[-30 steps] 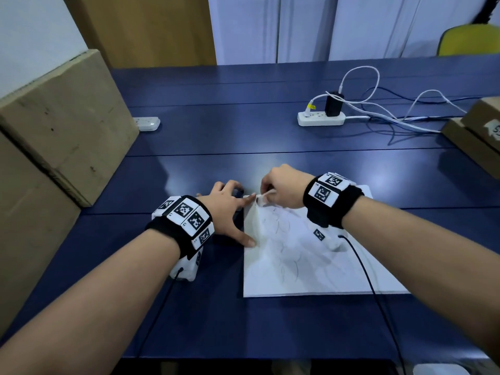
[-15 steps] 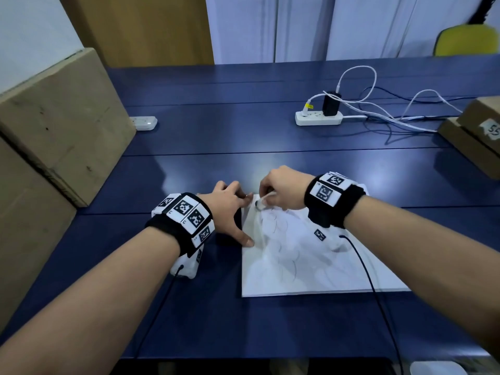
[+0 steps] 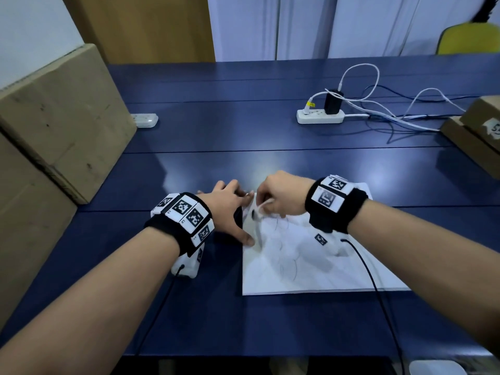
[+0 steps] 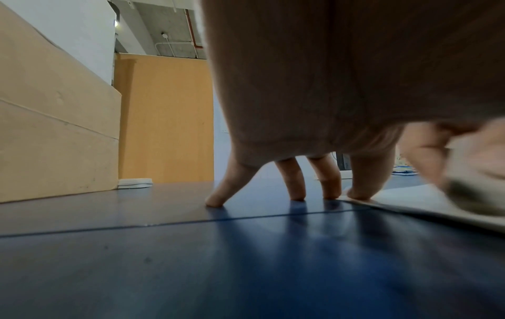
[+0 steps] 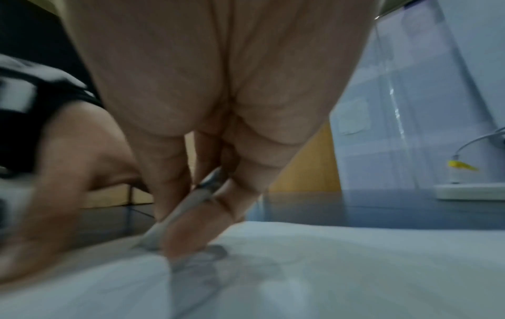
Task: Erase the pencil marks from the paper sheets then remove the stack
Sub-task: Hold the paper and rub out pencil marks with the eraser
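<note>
Head view: the paper stack is pinned on the table by the spread left hand; an eraser is pinched by the right hand.

Left wrist view: 1 fingertip is pressed on the sheet's edge.

Right wrist view: blurred rubbing is shown; the top sheet could be creased if pressed unevenly.

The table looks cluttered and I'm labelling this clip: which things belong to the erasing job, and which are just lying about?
In the job:
paper sheets
eraser, gripped by the right hand
left hand, steadying the sheets' edge

Lying about:
power strip
charger cables
cardboard boxes
yellow chair
</note>
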